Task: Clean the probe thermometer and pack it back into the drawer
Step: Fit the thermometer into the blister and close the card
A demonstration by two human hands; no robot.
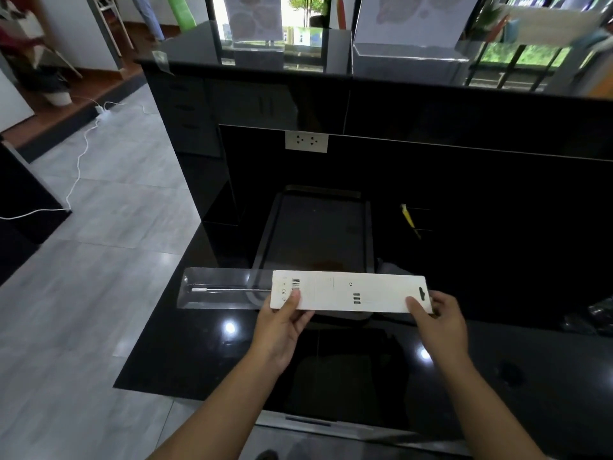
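Both hands hold probe thermometer package (305,290) level above black counter (185,343): left hand (282,330) pinches white card's barcode end, right hand (439,318) pinches hang-hole end; probe (229,289) lies in clear sleeve left of left-hand grip; black tray (265,240) just beyond

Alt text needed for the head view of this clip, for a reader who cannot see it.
Two bare hands, left hand and right hand, hold a long thermometer package level above a glossy black counter. A thin metal probe shows through its clear plastic end, which sticks out to the left. A dark tray lies behind it.
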